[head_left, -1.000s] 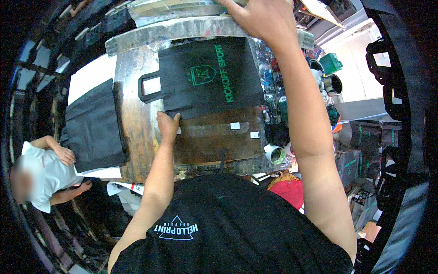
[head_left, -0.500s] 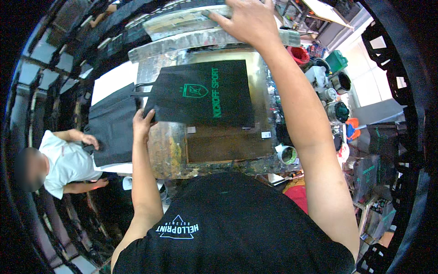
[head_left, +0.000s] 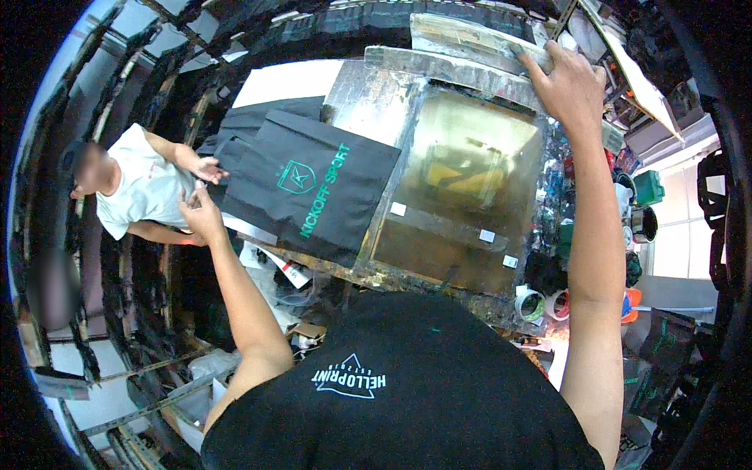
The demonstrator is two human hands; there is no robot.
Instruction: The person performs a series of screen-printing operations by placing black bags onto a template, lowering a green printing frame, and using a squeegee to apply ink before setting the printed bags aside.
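Note:
A black bag (head_left: 329,188) with a green printed crest and lettering lies tilted across the left part of the worktable, overlapping other dark bags. Just beyond its left edge is my left hand (head_left: 202,215), fingers apart, with nothing seen in it. My right hand (head_left: 572,90) is at the far right, gripping the edge of a raised, paint-stained screen frame (head_left: 462,39); some of its fingers are hidden behind that edge. Between my arms the shiny brown printing board (head_left: 454,227) lies bare, with small white tabs (head_left: 398,209) stuck on it.
A co-worker in a white shirt (head_left: 149,180) stands at the left, one hand (head_left: 207,168) close to the bag. Ink tubs and a green container (head_left: 648,188) crowd the right side. A roll of green-lined tape (head_left: 529,304) sits at the table's near right corner.
The printed bag has moved left off the board, and my left hand has let go of it. My view has turned, and the co-worker's hand is now nearer the bag.

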